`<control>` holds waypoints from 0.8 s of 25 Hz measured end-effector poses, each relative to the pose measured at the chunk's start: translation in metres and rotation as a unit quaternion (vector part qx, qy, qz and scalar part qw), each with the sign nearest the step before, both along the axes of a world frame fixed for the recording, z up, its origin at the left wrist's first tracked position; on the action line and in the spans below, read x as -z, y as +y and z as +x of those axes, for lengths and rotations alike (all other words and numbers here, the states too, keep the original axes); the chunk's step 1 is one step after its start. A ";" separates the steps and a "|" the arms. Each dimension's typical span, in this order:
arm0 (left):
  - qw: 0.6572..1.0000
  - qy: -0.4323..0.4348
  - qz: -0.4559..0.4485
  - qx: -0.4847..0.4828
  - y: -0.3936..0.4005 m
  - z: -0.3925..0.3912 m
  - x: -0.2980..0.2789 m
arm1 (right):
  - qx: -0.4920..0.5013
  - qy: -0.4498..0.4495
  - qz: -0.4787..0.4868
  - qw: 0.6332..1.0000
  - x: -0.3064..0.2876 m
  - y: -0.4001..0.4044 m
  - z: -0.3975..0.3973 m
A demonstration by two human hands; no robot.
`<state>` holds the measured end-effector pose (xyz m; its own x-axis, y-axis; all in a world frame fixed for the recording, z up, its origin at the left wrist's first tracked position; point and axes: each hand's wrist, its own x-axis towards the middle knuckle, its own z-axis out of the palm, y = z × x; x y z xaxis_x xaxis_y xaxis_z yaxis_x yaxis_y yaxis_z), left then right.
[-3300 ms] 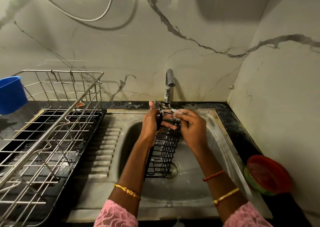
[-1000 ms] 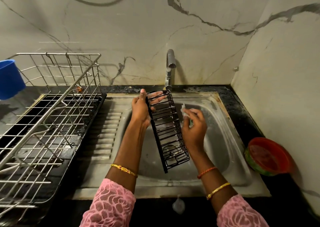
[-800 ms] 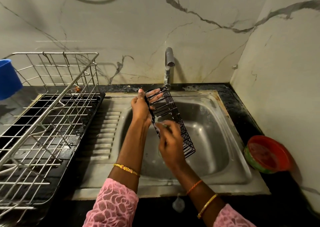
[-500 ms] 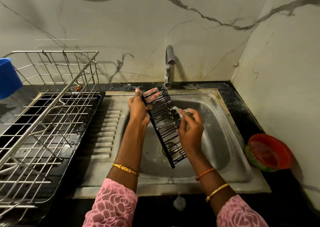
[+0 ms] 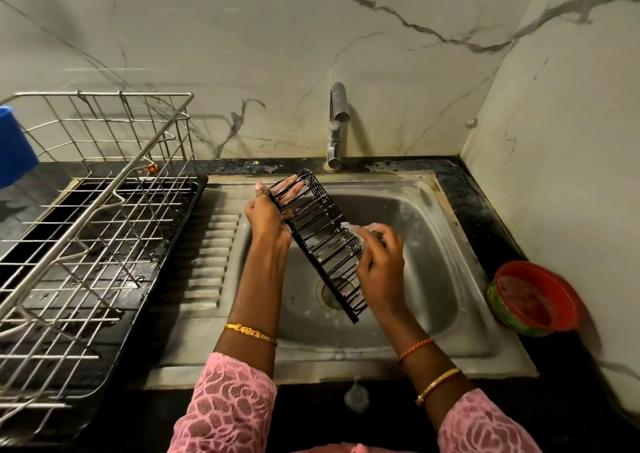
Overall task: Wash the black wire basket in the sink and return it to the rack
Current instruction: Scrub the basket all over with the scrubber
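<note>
The black wire basket (image 5: 320,241) is hanging tilted over the sink (image 5: 433,245). The left hand (image 5: 266,219) is gripping its upper end, fingers curled through the wires. The right hand (image 5: 379,262) is pinching a soapy scrubber (image 5: 360,231) against its side. The rack (image 5: 86,231) is standing on the bench at left.

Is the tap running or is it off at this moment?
Off, as far as visible: no stream falls from the tap spout into the sink, where the black wire basket is scrubbed.
</note>
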<state>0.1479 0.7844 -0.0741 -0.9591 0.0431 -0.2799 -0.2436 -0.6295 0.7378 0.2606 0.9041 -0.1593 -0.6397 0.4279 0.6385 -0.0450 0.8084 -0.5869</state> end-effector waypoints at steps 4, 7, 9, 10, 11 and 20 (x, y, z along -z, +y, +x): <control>1.000 -0.003 -0.003 -0.021 -0.002 0.002 -0.007 | -0.037 -0.023 0.010 0.999 0.010 -0.010 0.010; 0.999 -0.011 0.004 -0.041 -0.003 -0.001 -0.009 | -0.098 -0.054 0.080 0.990 0.031 -0.030 0.038; 0.999 -0.022 0.008 -0.048 -0.008 -0.002 -0.007 | -0.106 -0.048 0.084 0.990 0.032 -0.023 0.043; 0.998 -0.028 0.014 -0.050 -0.010 -0.003 -0.004 | -0.100 -0.038 0.079 0.991 0.031 -0.017 0.041; 0.998 -0.034 0.020 -0.050 -0.012 -0.004 0.000 | -0.087 -0.028 0.065 0.994 0.029 -0.010 0.037; 0.997 -0.038 0.037 -0.060 -0.015 -0.014 0.013 | -0.103 -0.045 0.063 0.992 0.037 -0.013 0.045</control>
<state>0.1338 0.7693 -0.0875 -0.9350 -0.0484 -0.3514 -0.2156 -0.7090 0.6714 0.3056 0.8915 -0.1967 -0.7625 0.2024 0.6145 -0.1691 0.8545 -0.4912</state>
